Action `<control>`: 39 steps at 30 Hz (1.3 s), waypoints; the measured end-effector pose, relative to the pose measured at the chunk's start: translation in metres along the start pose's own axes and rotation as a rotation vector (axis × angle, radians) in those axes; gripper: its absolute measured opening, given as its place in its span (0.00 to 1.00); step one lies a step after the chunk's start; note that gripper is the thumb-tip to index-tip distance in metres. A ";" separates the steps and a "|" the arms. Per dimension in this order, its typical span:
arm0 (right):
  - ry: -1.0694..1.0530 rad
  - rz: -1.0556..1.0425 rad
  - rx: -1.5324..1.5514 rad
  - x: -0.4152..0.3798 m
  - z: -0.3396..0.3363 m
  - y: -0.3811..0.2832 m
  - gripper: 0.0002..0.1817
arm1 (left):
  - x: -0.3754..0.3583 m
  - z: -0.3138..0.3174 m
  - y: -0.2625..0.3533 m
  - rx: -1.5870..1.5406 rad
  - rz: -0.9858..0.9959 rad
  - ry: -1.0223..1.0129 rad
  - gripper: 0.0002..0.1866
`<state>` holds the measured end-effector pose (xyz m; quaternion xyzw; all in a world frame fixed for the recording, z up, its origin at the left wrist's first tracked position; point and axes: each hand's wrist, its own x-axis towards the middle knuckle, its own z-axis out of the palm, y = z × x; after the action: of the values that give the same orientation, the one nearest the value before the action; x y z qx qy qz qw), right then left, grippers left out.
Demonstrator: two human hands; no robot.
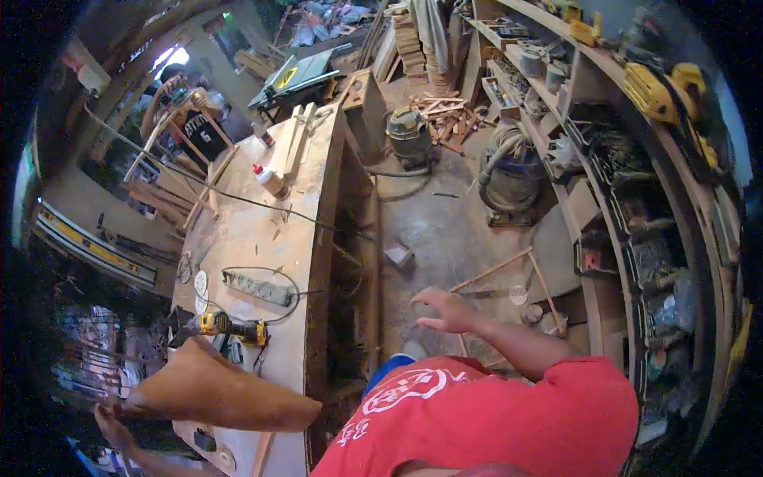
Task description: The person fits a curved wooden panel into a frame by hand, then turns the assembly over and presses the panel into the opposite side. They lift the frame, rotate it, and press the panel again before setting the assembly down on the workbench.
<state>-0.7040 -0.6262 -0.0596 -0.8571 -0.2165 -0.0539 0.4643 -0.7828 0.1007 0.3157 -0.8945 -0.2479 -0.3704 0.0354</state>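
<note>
A curved brown sheet (218,393), smooth and like leather or thin board, sits over the near end of the workbench (298,389). My left hand (114,428) is at the far left, at the sheet's left end; its fingers look bent around that edge, partly in shadow. My right hand (447,310) hangs over the floor to the right of the bench, fingers apart and nothing in them. Just beyond the sheet lies a yellow and black cordless drill (230,327). A dusty power strip (258,288) with a cable rests past it.
A glue bottle (271,182) and wood strips (296,143) are farther along the bench, under a hanging cable. Another person (199,131) handles a wooden frame at the far left. Shop vacuums (511,179), a wooden frame (497,270) and shelves (588,199) stand on the right.
</note>
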 end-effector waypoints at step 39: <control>-0.295 0.795 -0.044 0.512 -0.351 0.742 0.33 | 0.187 0.285 0.793 0.321 0.075 0.478 0.25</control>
<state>0.1078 -1.1023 -0.2853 -0.8822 0.0678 0.2482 0.3943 -0.1134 -0.4444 0.3319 -0.7732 -0.2549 -0.5252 0.2476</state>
